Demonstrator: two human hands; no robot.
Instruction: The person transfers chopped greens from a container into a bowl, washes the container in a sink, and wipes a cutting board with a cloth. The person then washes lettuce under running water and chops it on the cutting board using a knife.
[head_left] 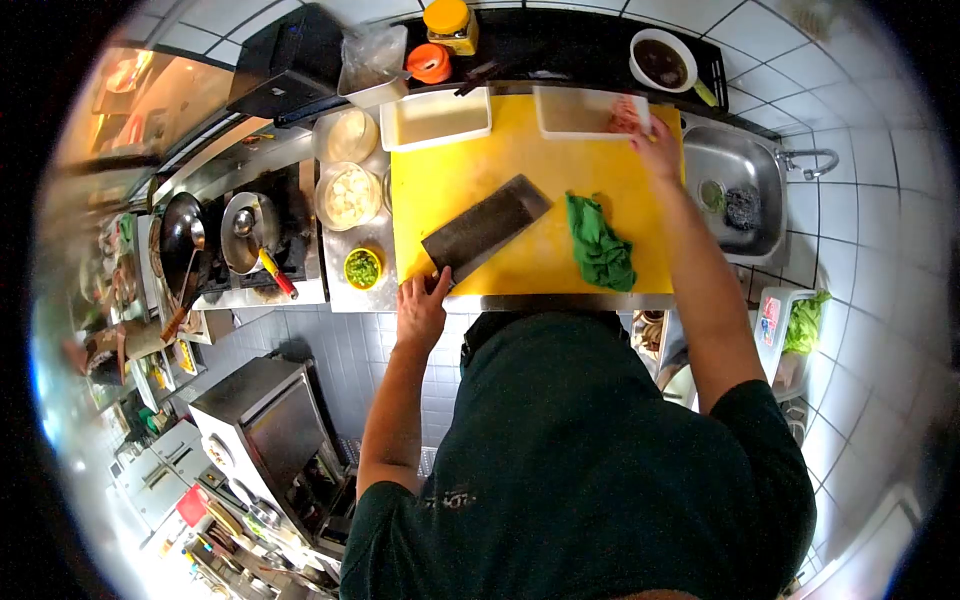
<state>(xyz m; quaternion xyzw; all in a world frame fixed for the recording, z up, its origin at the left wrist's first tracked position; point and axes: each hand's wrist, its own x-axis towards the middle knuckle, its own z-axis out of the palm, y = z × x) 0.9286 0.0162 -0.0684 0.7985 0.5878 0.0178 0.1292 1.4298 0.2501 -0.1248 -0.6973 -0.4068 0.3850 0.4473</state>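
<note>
Here, green cloth [600,243] crumpled beside rectangular steel cleaver [487,230].

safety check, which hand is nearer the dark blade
Left. The left hand is at the near end of the dark blade; the right hand is beyond, at a tray.

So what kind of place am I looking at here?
Most likely a commercial kitchen. A cleaver lies on a large yellow cutting board, a wok and a pan sit at the stove at left, and a steel sink is set in at right.
</note>
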